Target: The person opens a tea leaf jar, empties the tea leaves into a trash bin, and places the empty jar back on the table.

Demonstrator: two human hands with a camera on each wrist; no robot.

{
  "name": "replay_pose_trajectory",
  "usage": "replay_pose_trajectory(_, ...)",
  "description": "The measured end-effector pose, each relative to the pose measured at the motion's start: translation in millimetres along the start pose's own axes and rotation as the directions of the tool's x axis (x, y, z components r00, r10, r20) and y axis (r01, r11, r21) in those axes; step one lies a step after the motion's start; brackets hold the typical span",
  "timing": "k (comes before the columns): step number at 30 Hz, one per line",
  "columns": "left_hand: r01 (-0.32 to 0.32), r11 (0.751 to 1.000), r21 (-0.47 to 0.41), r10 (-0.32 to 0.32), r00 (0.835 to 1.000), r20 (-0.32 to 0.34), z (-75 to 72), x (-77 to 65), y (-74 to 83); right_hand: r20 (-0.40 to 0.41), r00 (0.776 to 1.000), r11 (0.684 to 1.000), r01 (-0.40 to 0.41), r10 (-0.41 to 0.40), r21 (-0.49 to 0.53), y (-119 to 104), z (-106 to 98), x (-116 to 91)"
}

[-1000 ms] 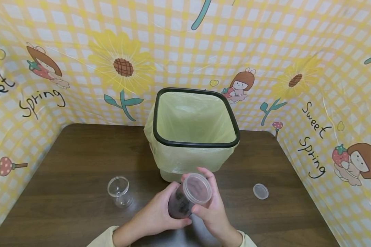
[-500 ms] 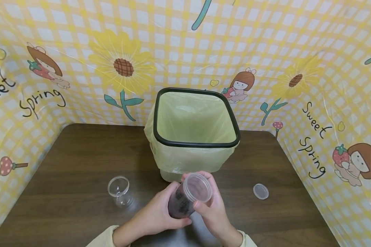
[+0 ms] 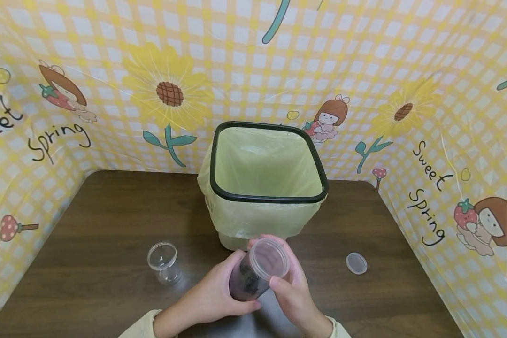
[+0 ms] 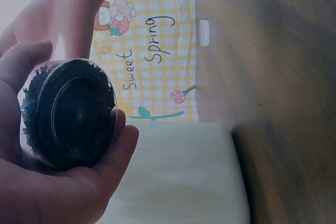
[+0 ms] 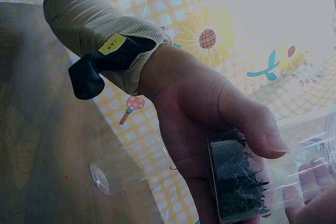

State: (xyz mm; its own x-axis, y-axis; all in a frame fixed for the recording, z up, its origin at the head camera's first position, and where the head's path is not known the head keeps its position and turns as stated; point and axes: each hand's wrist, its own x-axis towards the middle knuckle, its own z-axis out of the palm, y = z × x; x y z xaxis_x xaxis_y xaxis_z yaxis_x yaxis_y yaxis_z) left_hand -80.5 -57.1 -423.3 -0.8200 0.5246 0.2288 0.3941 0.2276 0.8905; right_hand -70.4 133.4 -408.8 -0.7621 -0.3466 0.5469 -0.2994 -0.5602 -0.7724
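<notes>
A clear plastic jar [image 3: 248, 281] with dark shredded leaf-like bits at its base is held tilted, in front of the bin. My left hand [image 3: 221, 288] grips its lower body. Round the rim at its top curl the fingers of my right hand [image 3: 295, 288], the thumb just under the edge. The top looks covered by a translucent lid [image 3: 270, 258]. Seen from the left wrist, the jar's round base [image 4: 79, 114] is dark with the bits inside. The right wrist view shows the bits [image 5: 239, 182] gathered at the bottom end, the rest of the jar see-through.
A bin [image 3: 257, 218] with a black rim and pale yellow liner stands behind the hands. On the table [image 3: 110, 225], an open clear jar [image 3: 164, 263] stands at left and a loose translucent lid [image 3: 357, 263] lies at right. A patterned cloth [image 3: 253, 70] surrounds the table.
My right hand's fingers have slid round the jar's rim, the thumb moving slightly right and the fingertips at the far side drawing left. The left hand and the jar stay nearly still.
</notes>
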Motion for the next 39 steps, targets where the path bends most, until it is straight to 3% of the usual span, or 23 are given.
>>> replay_pose_trajectory(24,-0.013,1.0,-0.016,0.013,1.0,0.0,0.5,-0.5,-2.0,-0.06,0.998,1.0,-0.005,0.004,-0.018,3.4,3.0,-2.9)
replay_pose_trajectory(39,-0.014,1.0,-0.008,0.014,1.0,-0.005,0.1,-1.0,-1.0,-0.036,0.999,1.0,-0.01,0.01,-0.019,1.6,1.8,-1.4)
